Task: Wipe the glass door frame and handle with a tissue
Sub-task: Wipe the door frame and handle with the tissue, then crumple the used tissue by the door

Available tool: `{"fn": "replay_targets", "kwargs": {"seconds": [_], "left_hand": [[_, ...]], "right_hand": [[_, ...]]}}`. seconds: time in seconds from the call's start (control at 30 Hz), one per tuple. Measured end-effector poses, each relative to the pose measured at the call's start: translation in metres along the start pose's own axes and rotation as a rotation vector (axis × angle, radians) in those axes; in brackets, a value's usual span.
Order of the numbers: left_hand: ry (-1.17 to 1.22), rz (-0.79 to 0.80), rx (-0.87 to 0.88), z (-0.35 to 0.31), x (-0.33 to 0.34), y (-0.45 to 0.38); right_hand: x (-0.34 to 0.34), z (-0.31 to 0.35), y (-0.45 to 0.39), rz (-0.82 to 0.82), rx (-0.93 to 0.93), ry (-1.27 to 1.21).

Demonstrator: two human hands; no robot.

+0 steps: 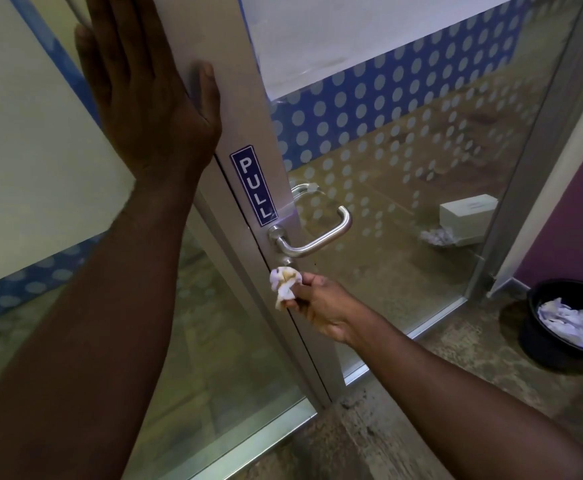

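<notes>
Brushed aluminium frame (245,109), crumpled tissue (284,282), curved steel handle (321,237)

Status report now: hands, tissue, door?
Left hand flat on door frame. Right hand holds tissue against frame, below handle. Nothing blocking.

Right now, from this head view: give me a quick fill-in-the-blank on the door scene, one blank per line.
1. The right hand pinches a crumpled ____ against the frame, just below the handle.
2. The blue sticker on the door frame reads ____.
3. The left hand lies ____ against the frame, holding nothing.
4. The black bin on the floor holds crumpled ____.

Missing words: tissue; PULL; flat; paper
</notes>
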State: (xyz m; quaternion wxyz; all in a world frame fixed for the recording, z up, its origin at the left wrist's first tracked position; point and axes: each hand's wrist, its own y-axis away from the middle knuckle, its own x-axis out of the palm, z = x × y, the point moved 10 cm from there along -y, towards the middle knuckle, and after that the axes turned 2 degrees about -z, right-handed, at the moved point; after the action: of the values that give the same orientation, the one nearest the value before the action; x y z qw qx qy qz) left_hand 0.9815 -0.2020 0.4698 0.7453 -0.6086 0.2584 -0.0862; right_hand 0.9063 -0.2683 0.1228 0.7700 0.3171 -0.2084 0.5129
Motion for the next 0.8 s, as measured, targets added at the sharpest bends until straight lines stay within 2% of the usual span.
{"fn": "replay_targets", "kwargs": {"seconds": [0.13, 0.2, 0.27, 0.33, 0.4, 0.47, 0.57, 0.67, 0.73, 0.8], "left_hand": [[0.12, -0.028, 0.02, -0.004, -0.002, 0.026], [0.242, 0.038, 0.009, -0.008, 0.001, 0.047], [0.418, 0.128, -0.001, -0.015, 0.002, 0.078], [0.613, 0.193, 0.008, -0.029, -0.005, 0.117], [0.791, 0.242, 0.039, -0.047, -0.019, 0.161], [0.912, 0.376, 0.033, -0.066, -0.026, 0.207], [1.063, 0.808, -0.101, -0.094, -0.014, 0.279], [1.211, 1.235, -0.109, -0.129, -0.008, 0.343], [1.311, 1.371, -0.063, -0.15, -0.015, 0.361], [1.36, 1.439, -0.125, -0.165, -0.015, 0.368]], "right_hand": [[-0.032, -0.001, 0.025, 0.002, -0.05, 0.535], [-0.044, 0.014, 0.042, -0.057, -0.2, 0.937], [-0.042, 0.031, 0.061, -0.143, -0.463, 1.395], [-0.044, 0.033, 0.073, -0.197, -0.523, 1.574], [-0.055, 0.031, 0.082, -0.247, -0.454, 1.597], [-0.057, 0.033, 0.094, -0.254, -0.484, 1.588], [-0.057, 0.037, 0.116, -0.235, -0.6, 1.508], [-0.083, 0.035, 0.129, -0.339, -0.492, 1.446], [-0.105, 0.035, 0.14, -0.442, -0.408, 1.365], [-0.126, 0.034, 0.153, -0.527, -0.341, 1.221]]}}
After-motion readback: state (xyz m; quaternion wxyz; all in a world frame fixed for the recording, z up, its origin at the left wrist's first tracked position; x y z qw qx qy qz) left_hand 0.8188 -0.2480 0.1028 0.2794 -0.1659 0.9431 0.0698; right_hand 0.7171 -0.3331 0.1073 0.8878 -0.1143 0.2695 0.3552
